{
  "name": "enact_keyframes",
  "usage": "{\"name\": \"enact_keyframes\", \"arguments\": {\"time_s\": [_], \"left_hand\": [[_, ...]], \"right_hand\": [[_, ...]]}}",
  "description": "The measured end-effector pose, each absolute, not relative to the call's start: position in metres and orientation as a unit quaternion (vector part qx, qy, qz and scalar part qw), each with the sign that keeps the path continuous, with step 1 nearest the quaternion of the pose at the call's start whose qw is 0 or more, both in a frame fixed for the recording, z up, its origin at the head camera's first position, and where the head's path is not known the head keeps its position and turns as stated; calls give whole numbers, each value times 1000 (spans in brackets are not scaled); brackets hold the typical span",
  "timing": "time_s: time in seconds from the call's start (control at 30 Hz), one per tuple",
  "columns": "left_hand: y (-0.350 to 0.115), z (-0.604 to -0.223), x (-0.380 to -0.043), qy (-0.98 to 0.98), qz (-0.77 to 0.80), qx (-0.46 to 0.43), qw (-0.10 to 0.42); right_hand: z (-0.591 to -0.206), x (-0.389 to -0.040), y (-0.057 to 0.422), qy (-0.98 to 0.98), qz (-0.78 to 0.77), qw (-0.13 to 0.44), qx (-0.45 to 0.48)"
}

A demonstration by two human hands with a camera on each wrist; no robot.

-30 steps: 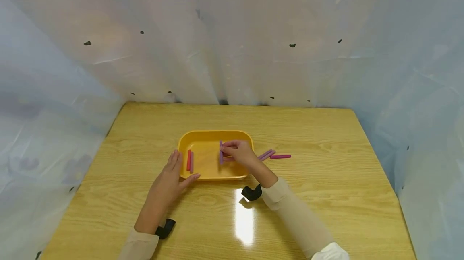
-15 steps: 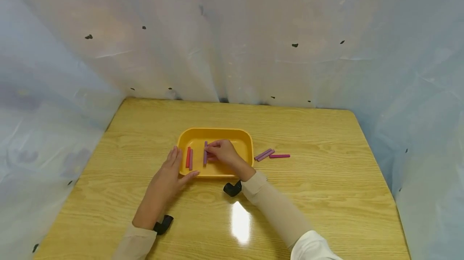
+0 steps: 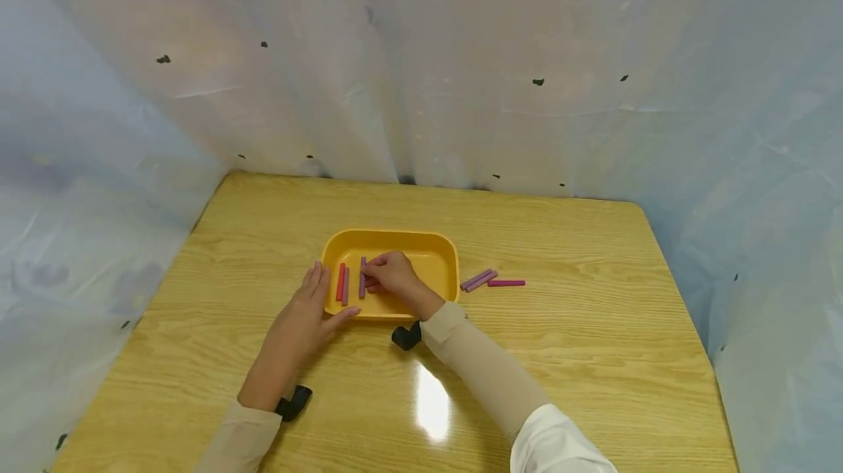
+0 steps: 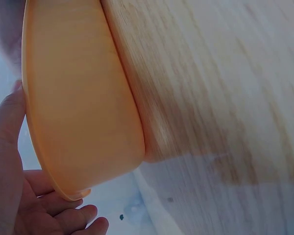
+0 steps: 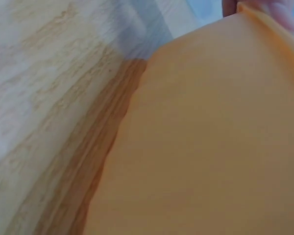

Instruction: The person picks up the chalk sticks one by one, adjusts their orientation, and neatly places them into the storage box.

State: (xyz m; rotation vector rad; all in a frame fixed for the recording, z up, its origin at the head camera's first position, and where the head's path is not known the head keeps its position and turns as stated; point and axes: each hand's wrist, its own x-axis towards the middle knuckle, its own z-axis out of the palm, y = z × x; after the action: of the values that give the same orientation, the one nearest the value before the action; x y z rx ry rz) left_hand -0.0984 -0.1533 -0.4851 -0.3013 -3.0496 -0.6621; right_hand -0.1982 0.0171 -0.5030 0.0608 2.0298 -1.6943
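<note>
A yellow tray (image 3: 421, 240) rests on the table. Inside its left end lie a red stick (image 3: 340, 282) and a mauve stick (image 3: 345, 286), side by side. My right hand (image 3: 395, 275), reaching into the tray, pinches a slim purple stick (image 3: 362, 277) just right of that pair, roughly parallel to them. Whether the purple stick touches the tray floor I cannot tell. My left hand (image 3: 304, 315) lies at the tray's near left corner, extended fingers along the left side and thumb on the near rim; the left wrist view shows its fingers (image 4: 63, 208) against the tray's end.
Right of the tray, two mauve sticks (image 3: 478, 280) lie side by side on the wooden table (image 3: 560, 356), close to a magenta stick (image 3: 506, 283). A pale plastic sheet (image 3: 421, 77) hangs behind the table. Black pieces (image 3: 406, 337) stick out at both wrists.
My right hand has moved left across the tray with the purple stick, bringing it near the red and mauve pair. The left hand has kept its place at the tray corner.
</note>
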Motion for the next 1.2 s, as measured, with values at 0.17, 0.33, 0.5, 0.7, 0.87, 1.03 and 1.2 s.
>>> {"name": "enact_keyframes", "arguments": {"time_s": [0.17, 0.33, 0.5, 0.7, 0.87, 1.03, 1.2], "left_hand": [[-154, -486, -97, -972, -209, -102, 17], [-154, -485, -96, -971, -214, -104, 26], [-154, -484, -95, -972, -211, -104, 28], [-153, -482, -95, -971, -217, -102, 15], [-154, -480, -95, -971, -216, -103, 5], [-155, -481, -95, -972, -213, -100, 7], [-153, -482, -95, -972, -213, -97, 10]], "right_hand": [[-502, -199, 16, 741, -622, 252, 32], [-502, -199, 15, 740, -624, 250, 38], [-504, -198, 14, 748, -617, 243, 33], [-504, -196, 13, 768, -601, 223, 20], [-506, -196, 11, 779, -590, 213, 11], [-507, -195, 10, 790, -579, 202, -2], [-504, -193, 11, 797, -572, 194, -12]]}}
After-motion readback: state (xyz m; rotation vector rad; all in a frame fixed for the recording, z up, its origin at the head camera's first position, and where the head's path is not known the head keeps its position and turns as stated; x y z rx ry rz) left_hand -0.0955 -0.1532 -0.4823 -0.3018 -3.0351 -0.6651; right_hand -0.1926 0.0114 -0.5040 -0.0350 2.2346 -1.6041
